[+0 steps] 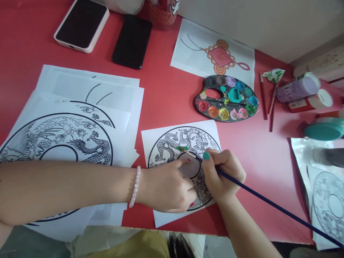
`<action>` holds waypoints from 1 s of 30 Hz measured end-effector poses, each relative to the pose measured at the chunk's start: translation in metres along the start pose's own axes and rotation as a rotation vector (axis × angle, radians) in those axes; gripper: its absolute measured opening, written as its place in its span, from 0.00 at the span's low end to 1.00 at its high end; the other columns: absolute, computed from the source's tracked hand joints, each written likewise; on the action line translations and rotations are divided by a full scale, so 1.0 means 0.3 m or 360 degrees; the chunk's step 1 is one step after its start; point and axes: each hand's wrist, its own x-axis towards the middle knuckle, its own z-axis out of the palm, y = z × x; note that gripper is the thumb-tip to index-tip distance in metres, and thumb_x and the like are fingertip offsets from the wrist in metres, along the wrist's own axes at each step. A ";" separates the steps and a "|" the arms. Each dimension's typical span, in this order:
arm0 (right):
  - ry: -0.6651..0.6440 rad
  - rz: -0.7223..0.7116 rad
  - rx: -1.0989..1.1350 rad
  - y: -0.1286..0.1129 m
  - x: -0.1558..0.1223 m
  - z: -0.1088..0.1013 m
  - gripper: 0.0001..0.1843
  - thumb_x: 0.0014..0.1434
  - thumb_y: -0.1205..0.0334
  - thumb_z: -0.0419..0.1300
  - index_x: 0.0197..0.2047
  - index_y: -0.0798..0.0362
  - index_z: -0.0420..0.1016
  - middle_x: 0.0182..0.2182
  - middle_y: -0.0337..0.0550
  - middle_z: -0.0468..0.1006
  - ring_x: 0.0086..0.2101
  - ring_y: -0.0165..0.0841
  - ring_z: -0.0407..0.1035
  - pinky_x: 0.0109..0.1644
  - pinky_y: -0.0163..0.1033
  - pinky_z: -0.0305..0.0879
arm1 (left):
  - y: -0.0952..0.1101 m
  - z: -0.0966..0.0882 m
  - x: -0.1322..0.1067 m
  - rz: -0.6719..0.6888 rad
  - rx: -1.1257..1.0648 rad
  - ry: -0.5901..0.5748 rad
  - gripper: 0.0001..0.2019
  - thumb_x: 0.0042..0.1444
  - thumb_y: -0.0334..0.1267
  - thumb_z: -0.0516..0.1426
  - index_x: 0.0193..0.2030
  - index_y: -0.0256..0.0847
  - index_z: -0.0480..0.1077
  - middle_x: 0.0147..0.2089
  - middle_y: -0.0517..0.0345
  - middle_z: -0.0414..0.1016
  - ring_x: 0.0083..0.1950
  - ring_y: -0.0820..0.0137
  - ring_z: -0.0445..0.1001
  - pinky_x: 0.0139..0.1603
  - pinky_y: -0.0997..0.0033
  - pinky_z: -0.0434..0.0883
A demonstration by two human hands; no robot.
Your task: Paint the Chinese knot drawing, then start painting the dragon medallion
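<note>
My right hand (223, 173) pinches a long blue-handled paintbrush (268, 202); its tip touches a green patch on a small sheet printed with a round dragon design (185, 143). My left hand (168, 186) lies on the same sheet and holds it flat, forefinger pointing at the centre circle. A pale bead bracelet (134, 186) sits on that wrist. An oval palette (227, 98) with several wells of colour lies just beyond the sheet.
A stack of larger dragon printouts (75, 118) lies under my left forearm. Two phones (82, 23) (132, 41) sit at the back left. A knot drawing (215, 53), spare brushes (263, 96), paint bottles (298, 87) and a teal lid (324, 129) lie right.
</note>
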 end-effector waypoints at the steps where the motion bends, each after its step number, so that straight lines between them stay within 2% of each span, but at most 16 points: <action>1: 0.0030 0.0012 -0.0060 0.003 -0.004 -0.004 0.16 0.55 0.73 0.57 0.23 0.52 0.55 0.17 0.29 0.60 0.18 0.21 0.52 0.20 0.30 0.51 | 0.001 0.000 0.000 0.0000 -0.0002 -0.0004 0.11 0.56 0.31 0.50 0.24 0.39 0.66 0.19 0.62 0.64 0.22 0.72 0.61 0.52 0.46 0.66; 4: 0.0078 0.0026 -0.0095 0.001 -0.006 -0.006 0.16 0.55 0.72 0.58 0.23 0.52 0.55 0.17 0.29 0.58 0.17 0.20 0.50 0.19 0.29 0.50 | 0.003 -0.001 -0.001 0.0001 -0.0002 -0.0011 0.11 0.55 0.31 0.50 0.23 0.39 0.65 0.19 0.62 0.63 0.21 0.73 0.60 0.47 0.48 0.68; 8: 0.0023 0.0000 0.0066 -0.016 0.009 0.007 0.16 0.57 0.72 0.55 0.23 0.52 0.53 0.16 0.28 0.56 0.16 0.20 0.48 0.19 0.29 0.47 | 0.002 -0.007 0.001 0.0001 0.0011 0.0005 0.11 0.55 0.31 0.51 0.23 0.39 0.65 0.19 0.62 0.63 0.22 0.72 0.61 0.51 0.47 0.66; 13: 0.0072 0.0019 -0.0100 -0.009 0.007 0.007 0.16 0.55 0.71 0.57 0.22 0.52 0.54 0.17 0.29 0.61 0.17 0.20 0.50 0.19 0.29 0.49 | 0.000 -0.007 0.002 0.0002 0.0022 0.0007 0.11 0.56 0.32 0.50 0.23 0.39 0.65 0.19 0.62 0.64 0.22 0.73 0.60 0.50 0.48 0.66; 19: 0.0139 0.0045 -0.0154 0.014 -0.017 -0.010 0.15 0.54 0.72 0.58 0.23 0.52 0.56 0.16 0.29 0.59 0.18 0.22 0.51 0.21 0.30 0.50 | 0.003 -0.005 -0.002 -0.0001 0.0022 -0.0026 0.11 0.57 0.31 0.50 0.23 0.39 0.65 0.20 0.62 0.65 0.22 0.73 0.61 0.50 0.48 0.67; 25: -0.0186 -0.0006 0.0245 0.010 -0.005 0.009 0.14 0.56 0.73 0.56 0.26 0.50 0.54 0.19 0.30 0.56 0.19 0.23 0.51 0.22 0.31 0.50 | 0.000 -0.006 0.003 0.0039 0.0025 -0.0004 0.11 0.55 0.30 0.50 0.22 0.39 0.66 0.20 0.60 0.65 0.24 0.71 0.63 0.54 0.45 0.64; 30: -0.0247 -0.0010 0.0272 0.016 -0.002 0.023 0.15 0.56 0.73 0.56 0.27 0.50 0.52 0.20 0.30 0.56 0.20 0.23 0.53 0.23 0.31 0.51 | -0.001 -0.006 0.006 0.0028 0.0054 0.0012 0.10 0.54 0.30 0.51 0.22 0.38 0.66 0.21 0.59 0.65 0.26 0.70 0.64 0.51 0.48 0.66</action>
